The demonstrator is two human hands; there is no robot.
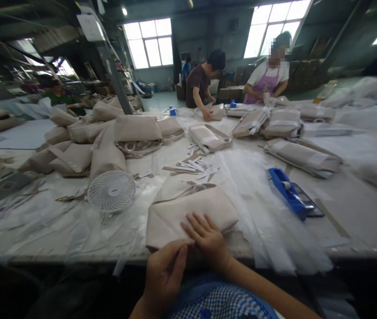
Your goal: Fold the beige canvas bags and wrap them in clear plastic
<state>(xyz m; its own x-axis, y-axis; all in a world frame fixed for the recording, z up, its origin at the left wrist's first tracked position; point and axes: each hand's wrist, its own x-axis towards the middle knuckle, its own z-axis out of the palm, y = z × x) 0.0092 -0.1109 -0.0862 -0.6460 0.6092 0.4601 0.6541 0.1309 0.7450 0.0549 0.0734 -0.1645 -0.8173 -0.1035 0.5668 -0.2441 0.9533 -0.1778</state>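
A beige bag (188, 208) lies on its side at the table's front edge, its strap folded behind it. At its lower edge my left hand (166, 272) is closed in a pinch, with thumb and forefinger together on the bag's near edge. My right hand (208, 239) rests flat on the bag's front panel, fingers stretched out and a little apart. What lies under the right palm is hidden. Just beyond the bag is a pile of white and beige strips (195, 167).
A white fan (111, 191) stands to the left, scissors (70, 198) beside it. Clear plastic bags (251, 212) and a blue tape dispenser (288, 192) lie to the right. More beige bags (138, 128) are heaped behind. Two people (205, 82) work across the table.
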